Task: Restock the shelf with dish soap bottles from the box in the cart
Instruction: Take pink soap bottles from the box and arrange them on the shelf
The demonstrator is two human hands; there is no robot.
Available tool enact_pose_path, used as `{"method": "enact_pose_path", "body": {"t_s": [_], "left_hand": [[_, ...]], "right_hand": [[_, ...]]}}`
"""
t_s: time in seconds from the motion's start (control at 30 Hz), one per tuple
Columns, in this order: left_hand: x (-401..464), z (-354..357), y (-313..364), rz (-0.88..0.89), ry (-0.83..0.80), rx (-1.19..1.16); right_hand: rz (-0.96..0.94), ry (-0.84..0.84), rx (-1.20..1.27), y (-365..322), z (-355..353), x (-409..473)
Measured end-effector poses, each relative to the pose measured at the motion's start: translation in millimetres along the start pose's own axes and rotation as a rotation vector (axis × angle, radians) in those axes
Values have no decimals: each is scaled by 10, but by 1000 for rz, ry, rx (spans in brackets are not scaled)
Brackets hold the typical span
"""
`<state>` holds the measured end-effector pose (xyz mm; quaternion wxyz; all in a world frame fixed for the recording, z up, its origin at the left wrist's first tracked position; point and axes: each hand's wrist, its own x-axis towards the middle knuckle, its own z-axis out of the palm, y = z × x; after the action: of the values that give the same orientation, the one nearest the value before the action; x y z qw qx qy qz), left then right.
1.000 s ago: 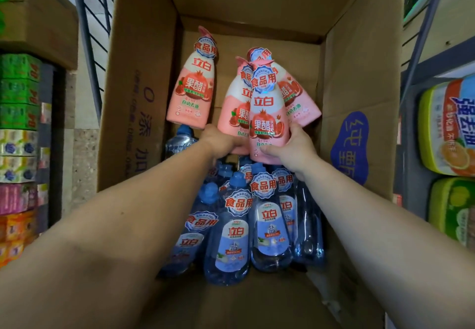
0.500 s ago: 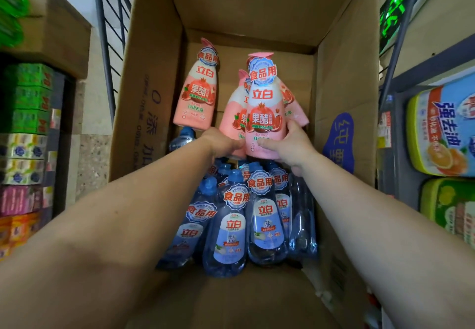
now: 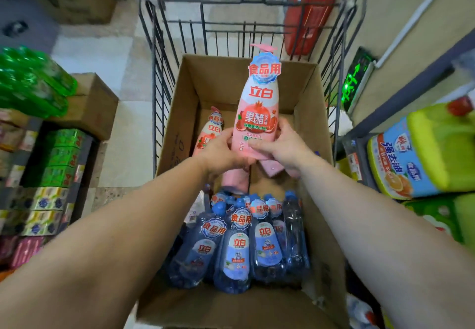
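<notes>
1. Both hands are on the pink dish soap bottles: the left hand curls round the lower body of the front pink bottle, and the right hand wraps it from the other side, thumb across the label.
2. That bottle stands upright above the grip, long axis running up and away, pump cap at the top, clear of the cardboard box rim.
3. More pink bases poke out under the hands, one pink bottle base below the left, another under the right; exactly how many each hand holds I cannot tell.
4. One more pink bottle leans in the far left corner of the box.
5. The blue dish soap bottles lie packed at the near end, untouched.
6. The shelf sits to the right, so the right hand looks nearer for the swing over.
7. In the way: the box's right wall and the wire shopping cart side; the yellow-green jugs already crowd that shelf.
</notes>
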<state>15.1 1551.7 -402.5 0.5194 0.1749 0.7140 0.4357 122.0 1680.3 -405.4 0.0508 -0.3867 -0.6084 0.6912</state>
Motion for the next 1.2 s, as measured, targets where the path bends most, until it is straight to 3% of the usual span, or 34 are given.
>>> {"method": "enact_pose_path", "body": {"t_s": [0.23, 0.37, 0.57, 0.9, 1.2], "left_hand": [[-742, -103, 412, 217, -98, -171], [-1273, -119, 440, 314, -218, -104], [-1943, 181, 491, 442, -427, 74], [-3496, 2095, 555, 601, -795, 260], [-5779, 3996, -214, 797, -1217, 339]], "right_hand": [[-290, 127, -40, -853, 133, -819], [-372, 301, -131, -958, 293, -1554], [-429, 554, -72, -869, 286, -2772], [-486, 1130, -156, -464, -170, -5553], [-450, 1598, -64, 460, 42, -8702]]}}
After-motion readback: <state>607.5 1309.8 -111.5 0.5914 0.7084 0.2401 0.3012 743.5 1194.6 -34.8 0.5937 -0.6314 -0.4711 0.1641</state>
